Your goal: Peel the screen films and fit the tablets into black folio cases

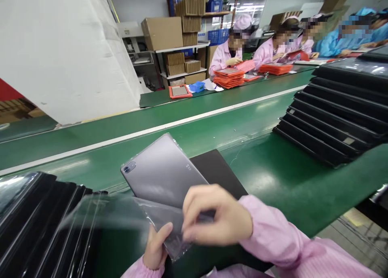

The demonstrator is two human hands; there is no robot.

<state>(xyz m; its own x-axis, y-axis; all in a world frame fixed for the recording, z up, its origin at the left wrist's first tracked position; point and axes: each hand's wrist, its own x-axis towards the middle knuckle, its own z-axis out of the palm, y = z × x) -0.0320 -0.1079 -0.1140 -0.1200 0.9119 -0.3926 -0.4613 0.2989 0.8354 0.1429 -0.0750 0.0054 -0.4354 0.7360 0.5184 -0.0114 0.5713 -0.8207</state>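
A grey tablet [163,169], back side up with its camera at the upper left corner, lies tilted in front of me. Clear plastic film [118,213] wraps its lower part and spreads off to the left, blurred. My left hand [157,245] grips the tablet's lower end through the film, thumb on top. Over the tablet's lower right, my right hand [216,215] is closed in a pinch, smeared by motion; what its fingertips hold cannot be made out. A flat black panel [216,169] shows partly from beneath the tablet.
Black, glossy flat items are stacked at left [39,221] and right [336,112] on the green work surface [257,181]. Beyond a white strip, several people in pink or blue work clothes [226,55] handle items beside orange stacks [228,78]. Boxes [162,33] fill shelves behind.
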